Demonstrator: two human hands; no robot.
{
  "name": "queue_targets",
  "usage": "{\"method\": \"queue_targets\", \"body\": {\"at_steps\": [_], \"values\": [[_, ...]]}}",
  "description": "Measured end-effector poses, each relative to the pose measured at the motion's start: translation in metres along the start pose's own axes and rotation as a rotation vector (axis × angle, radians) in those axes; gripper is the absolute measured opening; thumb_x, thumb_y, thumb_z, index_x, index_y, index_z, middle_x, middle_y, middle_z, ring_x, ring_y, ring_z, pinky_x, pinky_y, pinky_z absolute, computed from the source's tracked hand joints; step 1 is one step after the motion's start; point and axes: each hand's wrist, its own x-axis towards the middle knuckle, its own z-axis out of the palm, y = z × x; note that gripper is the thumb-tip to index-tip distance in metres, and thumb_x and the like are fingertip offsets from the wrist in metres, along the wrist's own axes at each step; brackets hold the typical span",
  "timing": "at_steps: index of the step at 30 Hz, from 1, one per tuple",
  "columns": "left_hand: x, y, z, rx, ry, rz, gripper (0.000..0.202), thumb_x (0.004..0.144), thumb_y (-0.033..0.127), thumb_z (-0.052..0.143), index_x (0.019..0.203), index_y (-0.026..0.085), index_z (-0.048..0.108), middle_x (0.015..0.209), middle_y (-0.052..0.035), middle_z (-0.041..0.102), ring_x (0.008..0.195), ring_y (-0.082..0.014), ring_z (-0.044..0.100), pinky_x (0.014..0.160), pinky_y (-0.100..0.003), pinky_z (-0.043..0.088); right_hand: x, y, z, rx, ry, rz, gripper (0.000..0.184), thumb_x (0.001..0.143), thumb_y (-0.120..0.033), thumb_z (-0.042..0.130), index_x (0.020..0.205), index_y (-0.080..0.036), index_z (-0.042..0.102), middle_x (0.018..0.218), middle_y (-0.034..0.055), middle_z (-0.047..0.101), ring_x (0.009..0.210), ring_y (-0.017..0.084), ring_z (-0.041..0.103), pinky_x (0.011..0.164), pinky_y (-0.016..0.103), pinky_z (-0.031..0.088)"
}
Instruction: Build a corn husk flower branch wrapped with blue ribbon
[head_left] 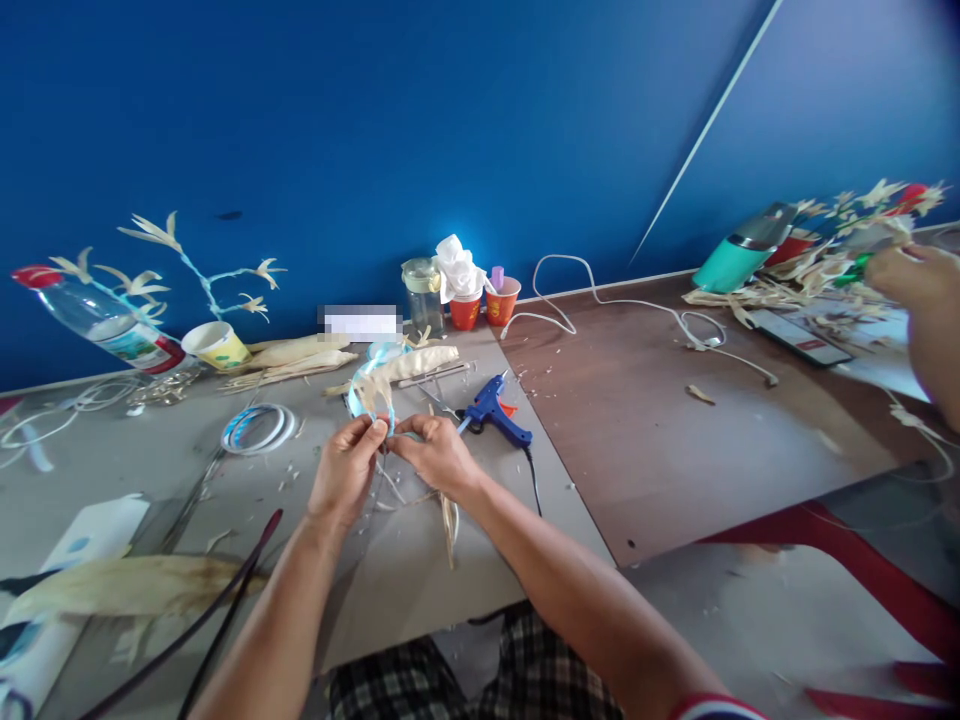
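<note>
In front of me a pale dried-husk flower [377,390] points upward, its short stem wrapped in light blue. My left hand [351,462] pinches that stem between thumb and fingers. From the other side, the fingertips of my right hand [439,458] close on the same spot, and the two hands nearly touch. What lies exactly between the right fingertips is too small to make out. Just beyond the right hand rests a blue glue gun [495,410] with an orange trigger. Scissors [442,402] lie partly under it. A curled husk piece [424,362] sits behind the flower.
White and blue tape rolls [259,430] lie left. Behind stand a tilted bottle [124,335], a yellow paper cup [216,345] with husk-flower stems, a glass jar [424,298] and red cups [501,302]. A white cable [637,302] crosses the right table. Another person's hand [911,280] works far right.
</note>
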Motion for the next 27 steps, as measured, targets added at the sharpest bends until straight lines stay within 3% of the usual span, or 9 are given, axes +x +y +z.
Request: {"method": "queue_targets", "body": {"at_steps": [5,8,13,17,23,27], "values": [[-0.004,0.007,0.004,-0.215,-0.106,-0.096,0.024,0.062,0.029,0.080,0.079,0.015,0.072,0.072,-0.0036,0.068,0.069,-0.0147,0.060,0.071,-0.028,0.044,0.001,0.000,-0.002,0.252,-0.045,0.130,0.012,0.065,-0.026,0.062,0.071,-0.015,0.061,0.046,-0.0085,0.041,0.043,0.005,0.029,0.043,0.020,0.021],[-0.005,0.010,0.004,-0.224,-0.167,-0.131,0.023,0.064,0.027,0.078,0.082,0.014,0.073,0.074,-0.0053,0.069,0.072,-0.0160,0.061,0.073,-0.029,0.045,0.001,-0.001,-0.002,0.347,-0.111,0.135,0.011,0.064,-0.025,0.064,0.065,-0.015,0.058,0.045,-0.0090,0.041,0.043,0.004,0.029,0.044,0.020,0.022],[-0.002,0.006,0.001,-0.172,-0.157,-0.095,0.014,0.065,0.025,0.077,0.072,0.015,0.070,0.071,-0.0023,0.066,0.066,-0.0133,0.058,0.069,-0.027,0.044,0.001,-0.001,-0.002,0.354,-0.172,0.169,0.015,0.063,-0.028,0.066,0.064,-0.015,0.058,0.044,-0.0093,0.040,0.042,0.004,0.028,0.043,0.020,0.021],[0.002,0.001,-0.004,-0.006,-0.120,-0.021,0.018,0.066,0.029,0.076,0.073,0.016,0.067,0.069,0.0002,0.061,0.066,-0.0124,0.054,0.067,-0.024,0.041,0.002,0.002,-0.003,0.179,-0.121,0.140,0.017,0.067,-0.030,0.065,0.071,-0.014,0.065,0.046,-0.0075,0.044,0.045,0.006,0.033,0.045,0.020,0.026],[0.001,0.009,-0.004,0.343,-0.071,0.075,0.019,0.070,0.034,0.069,0.068,0.017,0.061,0.063,0.0003,0.056,0.064,-0.0150,0.052,0.061,-0.025,0.038,-0.004,0.001,-0.002,-0.212,-0.012,-0.191,0.019,0.076,-0.017,0.053,0.077,-0.018,0.072,0.072,0.0012,0.066,0.068,0.013,0.057,0.064,0.022,0.039],[-0.001,0.016,-0.002,0.408,-0.018,0.057,0.018,0.068,0.033,0.069,0.067,0.018,0.059,0.056,0.0019,0.052,0.056,-0.0140,0.047,0.055,-0.025,0.034,-0.007,0.001,-0.001,-0.270,-0.009,-0.238,0.022,0.078,-0.019,0.051,0.080,-0.018,0.073,0.070,0.0009,0.066,0.066,0.014,0.057,0.064,0.022,0.039]]}}
